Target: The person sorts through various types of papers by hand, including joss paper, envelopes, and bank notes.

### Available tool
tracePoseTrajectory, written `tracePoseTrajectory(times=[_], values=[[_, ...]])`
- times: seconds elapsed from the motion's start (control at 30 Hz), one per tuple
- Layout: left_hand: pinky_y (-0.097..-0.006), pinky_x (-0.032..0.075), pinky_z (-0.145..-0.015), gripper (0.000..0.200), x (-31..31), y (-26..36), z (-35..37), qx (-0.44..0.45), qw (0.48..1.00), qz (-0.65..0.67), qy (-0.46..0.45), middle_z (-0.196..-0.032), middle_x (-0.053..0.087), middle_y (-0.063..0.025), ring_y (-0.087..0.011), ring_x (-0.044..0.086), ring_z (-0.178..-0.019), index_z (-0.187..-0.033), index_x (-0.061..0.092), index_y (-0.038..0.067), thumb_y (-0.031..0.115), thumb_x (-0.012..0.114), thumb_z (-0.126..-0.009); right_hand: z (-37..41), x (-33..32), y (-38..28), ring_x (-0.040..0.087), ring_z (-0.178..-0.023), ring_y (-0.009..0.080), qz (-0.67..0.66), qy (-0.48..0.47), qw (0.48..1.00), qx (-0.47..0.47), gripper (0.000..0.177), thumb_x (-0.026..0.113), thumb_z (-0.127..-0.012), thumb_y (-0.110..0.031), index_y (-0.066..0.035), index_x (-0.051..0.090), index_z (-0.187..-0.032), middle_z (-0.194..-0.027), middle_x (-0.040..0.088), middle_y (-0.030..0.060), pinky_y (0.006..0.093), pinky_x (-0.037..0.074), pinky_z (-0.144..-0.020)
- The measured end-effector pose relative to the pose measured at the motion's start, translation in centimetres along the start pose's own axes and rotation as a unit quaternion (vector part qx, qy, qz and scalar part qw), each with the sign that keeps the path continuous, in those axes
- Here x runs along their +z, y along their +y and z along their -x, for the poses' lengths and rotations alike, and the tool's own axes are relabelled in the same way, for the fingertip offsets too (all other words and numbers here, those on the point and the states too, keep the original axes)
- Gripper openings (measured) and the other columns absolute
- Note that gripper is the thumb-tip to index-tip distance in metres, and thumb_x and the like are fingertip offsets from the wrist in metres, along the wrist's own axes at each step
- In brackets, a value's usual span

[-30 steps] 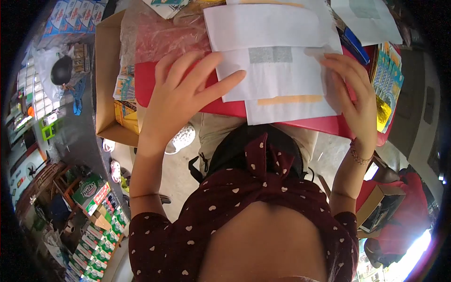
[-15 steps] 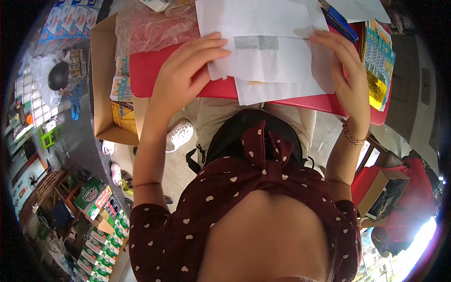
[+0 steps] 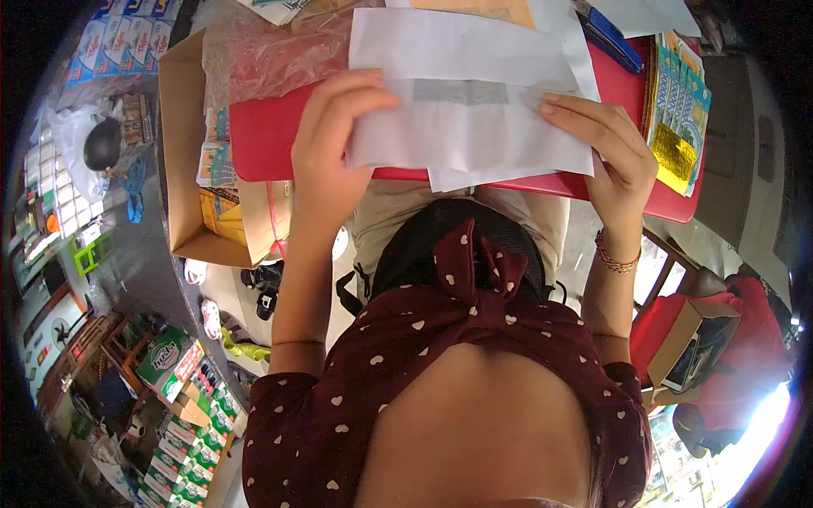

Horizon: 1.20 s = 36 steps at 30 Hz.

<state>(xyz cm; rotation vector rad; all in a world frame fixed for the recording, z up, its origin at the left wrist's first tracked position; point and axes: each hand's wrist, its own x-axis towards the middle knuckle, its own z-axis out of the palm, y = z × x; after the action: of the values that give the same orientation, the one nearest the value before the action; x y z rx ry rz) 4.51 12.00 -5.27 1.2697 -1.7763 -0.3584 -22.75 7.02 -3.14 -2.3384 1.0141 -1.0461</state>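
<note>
A sheet of white paper (image 3: 474, 127) with a fold across it lies over the red tabletop (image 3: 267, 135), and a grey rectangular patch (image 3: 457, 91) shows near its fold. My left hand (image 3: 334, 140) grips the sheet's left edge, fingers on top and the thumb hidden. At the right edge, my right hand (image 3: 610, 148) holds the paper with its fingertips on the upper side. More white paper (image 3: 453, 179) sticks out beneath the folded sheet. Behind it lies an orange-yellow piece (image 3: 487, 10) on other white paper.
Crumpled clear plastic (image 3: 279, 46) lies at the back left, beside a cardboard box (image 3: 185, 144) with printed packets. A blue stapler-like object (image 3: 614, 38) and stacked patterned papers with a gold piece (image 3: 675, 157) are at the right. Beer cartons (image 3: 169, 356) stand at the lower left.
The folded sheet has come down towards me, uncovering the orange-yellow piece behind it. Both hands have closed in on its edges, the left moving right and the right moving slightly left.
</note>
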Motion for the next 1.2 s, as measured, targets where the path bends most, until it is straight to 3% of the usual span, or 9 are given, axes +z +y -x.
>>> tracePoseTrajectory(times=[0.1,0.17,0.33,0.4,0.6,0.7,0.87,1.1,1.2], values=[[-0.0380,0.050,-0.085,0.035,0.0,-0.6,-0.1,0.056,0.998,-0.020,-0.034,-0.104,0.062,-0.0122,-0.0315,0.060,-0.100,-0.094,0.063,0.001,-0.012,0.055,-0.062,0.3,-0.3,0.5,0.063,-0.090,0.0234,0.017,-0.027,0.999,0.000,0.041,0.053,-0.066,0.014,-0.006,0.071,-0.097,-0.103,0.068,0.0082,0.0318,0.049,-0.079],[-0.0386,0.050,-0.084,0.035,-0.2,-0.9,-0.1,0.078,0.994,-0.049,-0.053,-0.101,0.062,-0.0114,-0.0311,0.060,-0.098,-0.093,0.063,0.001,-0.012,0.055,-0.062,0.7,-0.4,0.2,0.063,-0.099,0.0257,-0.037,-0.042,0.995,0.080,0.033,0.056,-0.068,0.011,-0.004,0.068,-0.094,-0.105,0.068,0.0078,0.0332,0.048,-0.084],[-0.0380,0.050,-0.081,0.034,-1.0,-1.0,0.2,0.094,0.985,-0.125,-0.078,-0.095,0.064,-0.0091,-0.0292,0.060,-0.096,-0.093,0.066,0.002,-0.010,0.056,-0.063,1.2,-1.3,1.2,0.060,-0.097,0.0258,0.039,-0.083,0.994,0.055,0.024,0.061,-0.069,0.006,-0.004,0.065,-0.091,-0.101,0.067,0.0065,0.0354,0.046,-0.084],[-0.0362,0.050,-0.079,0.030,-1.3,-1.3,0.3,0.077,0.984,-0.101,-0.128,-0.095,0.064,-0.0085,-0.0278,0.060,-0.095,-0.092,0.067,0.004,-0.006,0.059,-0.065,1.3,-1.3,1.2,0.059,-0.095,0.0254,0.072,-0.087,0.992,0.062,0.021,0.062,-0.070,0.005,-0.005,0.065,-0.089,-0.099,0.067,0.0060,0.0356,0.045,-0.084],[-0.0349,0.048,-0.080,0.013,-1.5,-0.2,0.4,-0.084,0.991,-0.024,-0.103,-0.092,0.065,-0.0088,-0.0267,0.061,-0.091,-0.090,0.067,0.004,0.003,0.065,-0.077,1.0,-1.2,1.5,0.058,-0.088,0.0232,0.086,-0.095,0.990,0.058,0.013,0.068,-0.074,-0.008,-0.006,0.065,-0.087,-0.091,0.066,0.0047,0.0343,0.040,-0.084],[-0.0344,0.047,-0.079,0.009,-1.3,-0.2,0.7,-0.122,0.989,-0.005,-0.083,-0.094,0.063,-0.0096,-0.0263,0.059,-0.090,-0.088,0.065,0.001,0.007,0.065,-0.082,1.1,-1.1,1.6,0.058,-0.085,0.0225,0.104,-0.075,0.989,0.066,0.014,0.069,-0.077,-0.015,-0.006,0.065,-0.087,-0.087,0.064,0.0049,0.0344,0.037,-0.085],[-0.0350,0.042,-0.082,0.018,-0.7,-0.3,0.6,-0.113,0.988,-0.066,-0.079,-0.099,0.056,-0.0108,-0.0273,0.053,-0.092,-0.084,0.059,-0.003,0.014,0.067,-0.082,0.9,-0.4,1.1,0.057,-0.085,0.0233,0.091,-0.055,0.978,0.181,0.021,0.071,-0.079,-0.021,-0.004,0.063,-0.089,-0.088,0.063,0.0053,0.0346,0.037,-0.085],[-0.0384,0.037,-0.088,0.023,-0.3,-0.2,0.3,-0.135,0.983,-0.101,-0.073,-0.103,0.050,-0.0128,-0.0298,0.045,-0.099,-0.081,0.055,-0.002,0.017,0.069,-0.083,0.8,-0.3,1.5,0.055,-0.092,0.0228,0.099,-0.067,0.982,0.148,0.020,0.070,-0.081,-0.017,-0.001,0.063,-0.091,-0.099,0.062,0.0076,0.0319,0.041,-0.082],[-0.0389,0.037,-0.088,0.023,-0.1,-0.1,0.3,-0.131,0.981,-0.119,-0.075,-0.105,0.049,-0.0135,-0.0308,0.045,-0.100,-0.081,0.054,-0.001,0.016,0.069,-0.081,0.6,0.0,1.6,0.055,-0.090,0.0253,0.103,-0.060,0.981,0.152,0.023,0.071,-0.077,-0.021,-0.003,0.062,-0.088,-0.094,0.062,0.0062,0.0356,0.036,-0.084]])
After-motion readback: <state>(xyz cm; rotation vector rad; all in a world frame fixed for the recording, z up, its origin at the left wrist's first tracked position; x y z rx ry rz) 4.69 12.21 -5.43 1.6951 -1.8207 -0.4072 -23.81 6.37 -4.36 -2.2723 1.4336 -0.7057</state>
